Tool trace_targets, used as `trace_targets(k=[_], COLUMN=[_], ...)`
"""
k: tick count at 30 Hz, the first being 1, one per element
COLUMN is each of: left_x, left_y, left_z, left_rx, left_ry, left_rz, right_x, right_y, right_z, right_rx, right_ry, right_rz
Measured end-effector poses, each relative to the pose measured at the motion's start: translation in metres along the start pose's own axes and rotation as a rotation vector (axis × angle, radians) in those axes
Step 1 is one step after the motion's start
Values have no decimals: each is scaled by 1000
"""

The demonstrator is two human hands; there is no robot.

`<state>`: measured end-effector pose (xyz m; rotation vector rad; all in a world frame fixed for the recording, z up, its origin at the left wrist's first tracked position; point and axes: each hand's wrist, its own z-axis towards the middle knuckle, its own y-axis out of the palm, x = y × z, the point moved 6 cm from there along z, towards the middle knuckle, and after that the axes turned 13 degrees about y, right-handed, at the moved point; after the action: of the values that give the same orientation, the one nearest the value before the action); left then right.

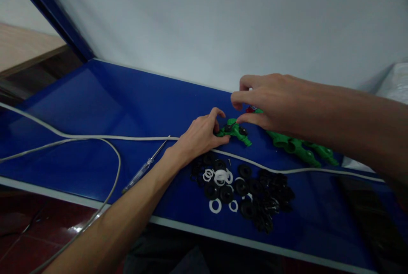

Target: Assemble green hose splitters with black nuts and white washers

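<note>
Holding the green fitting (236, 131) with the left hand (200, 131), on or just above the blue table (143, 104), beyond the black parts (267, 189) and white rings (219, 173); reaching to it with the right hand (267, 95), half-curled but wide; cannot tell if touching

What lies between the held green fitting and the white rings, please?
In the head view, the pale cable and some black rings lie between the green fitting and the white rings.
</note>
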<state>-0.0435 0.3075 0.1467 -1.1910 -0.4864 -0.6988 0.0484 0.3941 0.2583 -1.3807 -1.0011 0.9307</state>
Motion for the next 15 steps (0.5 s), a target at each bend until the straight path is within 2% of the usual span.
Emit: trace_targets(k=[4,10,15], left_x=[2,3,0], left_y=[-2,2,7], left_z=[0,-1,0], left_rx=[-15,-61,-84], left_ry=[71,166,156], left_rz=[37,-31,11], right_x=[-14,-26,-34], right_y=[-6,-14,-16], right_z=[-2,3,1], right_rx=[44,9,-8], right_ry=[-38,-29,-32], right_rz=[-33,5,49])
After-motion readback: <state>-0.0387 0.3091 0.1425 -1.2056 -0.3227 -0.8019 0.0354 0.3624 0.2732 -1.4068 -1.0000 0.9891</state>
